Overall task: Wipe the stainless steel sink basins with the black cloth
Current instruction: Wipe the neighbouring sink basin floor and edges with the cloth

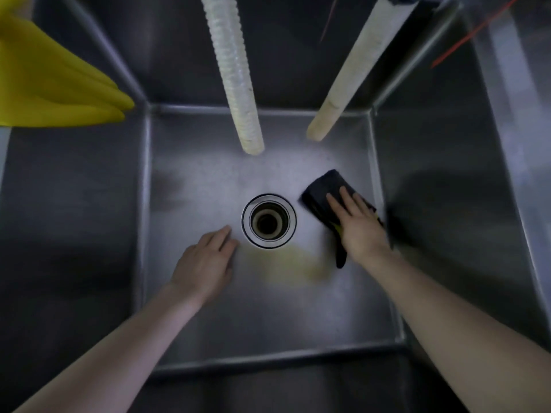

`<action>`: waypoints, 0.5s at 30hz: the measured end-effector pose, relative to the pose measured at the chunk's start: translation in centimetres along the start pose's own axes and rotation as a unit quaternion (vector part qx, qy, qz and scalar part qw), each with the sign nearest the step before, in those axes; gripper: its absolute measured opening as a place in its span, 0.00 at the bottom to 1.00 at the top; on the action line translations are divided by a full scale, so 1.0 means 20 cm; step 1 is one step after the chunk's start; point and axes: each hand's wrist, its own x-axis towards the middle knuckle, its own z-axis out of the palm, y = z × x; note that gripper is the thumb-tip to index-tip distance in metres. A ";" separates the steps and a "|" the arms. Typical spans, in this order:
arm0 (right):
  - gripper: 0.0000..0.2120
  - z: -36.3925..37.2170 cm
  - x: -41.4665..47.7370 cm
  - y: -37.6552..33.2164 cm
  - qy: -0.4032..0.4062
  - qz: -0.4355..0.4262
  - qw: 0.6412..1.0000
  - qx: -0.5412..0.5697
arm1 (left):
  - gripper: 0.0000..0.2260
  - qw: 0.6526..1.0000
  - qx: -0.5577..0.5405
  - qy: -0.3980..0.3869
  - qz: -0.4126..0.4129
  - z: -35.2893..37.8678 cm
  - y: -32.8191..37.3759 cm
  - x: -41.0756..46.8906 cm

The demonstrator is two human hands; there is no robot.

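I look straight down into a deep stainless steel sink basin (208, 323) with a round open drain (269, 221) in the middle of its floor. My right hand (359, 225) presses flat on the folded black cloth (323, 189) on the basin floor, right of the drain and close to the right wall. My left hand (205, 260) rests flat on the bare floor just left of the drain, holding nothing. A yellowish stain (286, 263) lies on the floor just in front of the drain, between my hands.
Two pale hoses hang down into the basin from above: a ribbed one (235, 73) over the back middle and a smooth one (348, 81) at the back right. A yellow rubber glove (44, 84) hangs over the left rim.
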 end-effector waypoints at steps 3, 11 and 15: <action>0.38 -0.05 0.01 0.04 -0.017 0.000 1.000 0.012 | 0.24 1.000 -0.003 0.000 -0.005 0.01 -0.02 -0.04; 0.58 0.19 -0.51 0.07 -0.091 -0.230 0.960 -0.133 | 0.23 0.998 -0.004 -0.055 0.000 0.00 -0.01 -0.21; 0.43 0.25 -0.60 -0.07 -0.101 -0.401 0.886 -0.209 | 0.25 0.995 0.035 -0.098 0.001 0.00 -0.06 -0.25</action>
